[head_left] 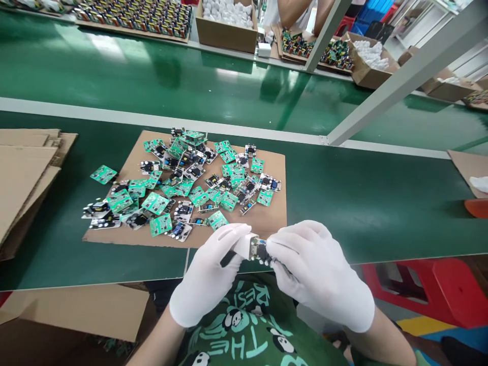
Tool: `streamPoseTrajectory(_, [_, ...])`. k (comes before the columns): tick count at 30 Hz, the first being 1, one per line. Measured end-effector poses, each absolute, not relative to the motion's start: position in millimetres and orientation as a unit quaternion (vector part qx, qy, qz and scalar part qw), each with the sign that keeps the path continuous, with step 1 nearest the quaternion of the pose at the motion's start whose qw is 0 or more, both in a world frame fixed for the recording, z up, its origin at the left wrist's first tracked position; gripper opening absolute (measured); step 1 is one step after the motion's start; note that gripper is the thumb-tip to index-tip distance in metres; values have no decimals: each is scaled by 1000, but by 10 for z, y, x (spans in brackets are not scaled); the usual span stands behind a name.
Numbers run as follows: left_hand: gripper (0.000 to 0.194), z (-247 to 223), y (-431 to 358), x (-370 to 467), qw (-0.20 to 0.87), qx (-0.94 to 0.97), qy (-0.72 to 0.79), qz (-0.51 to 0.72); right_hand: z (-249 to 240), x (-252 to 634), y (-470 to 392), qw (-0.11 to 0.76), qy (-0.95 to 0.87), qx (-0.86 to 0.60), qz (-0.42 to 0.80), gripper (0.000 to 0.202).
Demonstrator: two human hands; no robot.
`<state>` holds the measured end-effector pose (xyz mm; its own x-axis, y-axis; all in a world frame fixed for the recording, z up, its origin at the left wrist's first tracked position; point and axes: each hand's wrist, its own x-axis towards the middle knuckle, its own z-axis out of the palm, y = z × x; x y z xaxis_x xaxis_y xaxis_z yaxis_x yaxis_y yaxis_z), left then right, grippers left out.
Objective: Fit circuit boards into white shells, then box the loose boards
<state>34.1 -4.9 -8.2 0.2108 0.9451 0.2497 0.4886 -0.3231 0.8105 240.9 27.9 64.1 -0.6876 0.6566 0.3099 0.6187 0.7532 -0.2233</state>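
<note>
In a white glove, my left hand point(215, 269) grips a small white plastic housing point(243, 246) between thumb and fingers. My right hand point(316, 269), gloved too, pinches a small circuit board point(260, 250) with dark and metal parts. The board's near end meets the open side of the housing; whether it sits inside I cannot tell. Both hands are above the table's front edge. Just beyond them a cardboard sheet point(263, 218) bears many loose boards point(155, 203), some green side up, others with their components showing.
Stacked flat cardboard point(23, 178) lies at the left of the green table point(366, 203). Across the conveyor belt point(152, 71) stand a box of white parts point(226, 40) and boards in rows. A slanting metal post point(381, 91) rises at right. A red stool point(430, 290) is below.
</note>
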Motion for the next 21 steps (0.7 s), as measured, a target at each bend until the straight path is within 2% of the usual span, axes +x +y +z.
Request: streamPoseTrajectory(21, [40,-63,-63,321,318,715,491,383,776,2328,310,105,-940,-323,-19,22])
